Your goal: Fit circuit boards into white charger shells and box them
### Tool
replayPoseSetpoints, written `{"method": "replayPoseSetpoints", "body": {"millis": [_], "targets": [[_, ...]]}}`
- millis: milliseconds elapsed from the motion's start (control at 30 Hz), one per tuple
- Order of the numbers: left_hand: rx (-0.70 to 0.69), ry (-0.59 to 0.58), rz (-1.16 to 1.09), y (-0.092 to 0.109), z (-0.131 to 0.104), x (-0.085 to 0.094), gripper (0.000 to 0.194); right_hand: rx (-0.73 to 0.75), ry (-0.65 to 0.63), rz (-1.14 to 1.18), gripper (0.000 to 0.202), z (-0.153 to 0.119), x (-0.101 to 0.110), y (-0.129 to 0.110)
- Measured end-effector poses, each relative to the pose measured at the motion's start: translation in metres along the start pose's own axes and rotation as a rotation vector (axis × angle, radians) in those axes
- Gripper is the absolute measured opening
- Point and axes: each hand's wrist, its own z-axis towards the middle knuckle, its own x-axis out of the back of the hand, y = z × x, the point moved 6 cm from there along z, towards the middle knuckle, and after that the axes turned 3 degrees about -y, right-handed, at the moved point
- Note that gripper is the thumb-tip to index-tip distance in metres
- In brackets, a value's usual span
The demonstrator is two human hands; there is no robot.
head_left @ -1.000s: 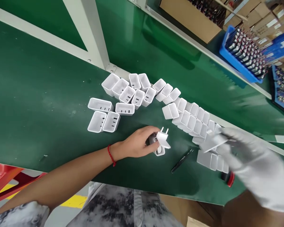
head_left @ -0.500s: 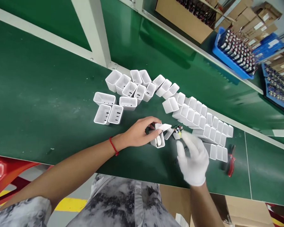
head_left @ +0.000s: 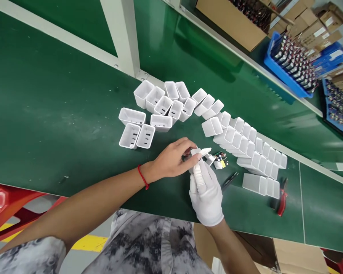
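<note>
My bare left hand [head_left: 178,158], with a red cord at the wrist, pinches a thin white piece [head_left: 205,152] between thumb and fingers. Against it is my white-gloved right hand [head_left: 206,192], its fingers bent together at the white housing, which the glove now mostly hides. Whether the glove grips the housing or something small cannot be made out. Just right of the hands lies a small circuit board [head_left: 221,160] with a yellow part, beside small white pieces. A dark pen-like tool [head_left: 230,180] rests to the right of the glove.
Several open white housings [head_left: 145,136] stand beyond my left hand. More white housings [head_left: 257,161] run in rows to the right, near red-handled pliers [head_left: 282,203]. A metal post [head_left: 125,42] rises at the back. A blue bin [head_left: 288,76] and a cardboard box [head_left: 231,24] sit on the shelf.
My right hand has moved left from beside the circuit board to the white housing at my left hand. The dark tool now shows. The whole view has shifted slightly.
</note>
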Motion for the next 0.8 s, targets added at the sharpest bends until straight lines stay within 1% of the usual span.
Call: {"method": "replayPoseSetpoints", "body": {"millis": [100,200,267,333,400,433,467,600,733,800], "targets": [[0.012,0.001,-0.003,-0.002,0.0,-0.001,0.024,0.045,-0.043,0.015,0.083,0.002,-0.003,0.001],[0.021,-0.002,0.002,-0.003,0.0,0.0,0.025,0.048,-0.026,0.029,0.084,0.001,-0.003,0.004],[0.018,-0.004,0.026,-0.002,0.001,0.0,0.024,0.044,0.005,0.087,0.082,-0.002,-0.001,0.006],[0.002,-0.004,0.075,0.0,0.001,0.0,0.023,0.012,0.064,0.155,0.08,-0.005,0.004,0.01],[-0.024,-0.007,0.118,0.003,0.001,0.0,0.022,-0.019,0.136,0.166,0.078,-0.007,0.011,0.016],[-0.036,-0.006,0.135,0.004,0.001,0.0,0.021,-0.025,0.147,0.144,0.077,-0.007,0.014,0.018],[-0.044,-0.004,0.146,0.005,0.001,-0.001,0.021,-0.013,0.129,0.115,0.075,-0.006,0.014,0.02],[-0.064,0.008,0.182,0.006,0.0,0.0,0.02,0.08,-0.026,0.035,0.071,-0.001,0.008,0.021],[-0.069,0.004,0.193,0.006,0.0,0.0,0.02,0.1,-0.058,0.034,0.063,0.002,0.009,0.025],[-0.069,0.003,0.189,0.006,0.0,0.0,0.02,0.104,-0.073,0.025,0.064,0.003,0.008,0.026]]}}
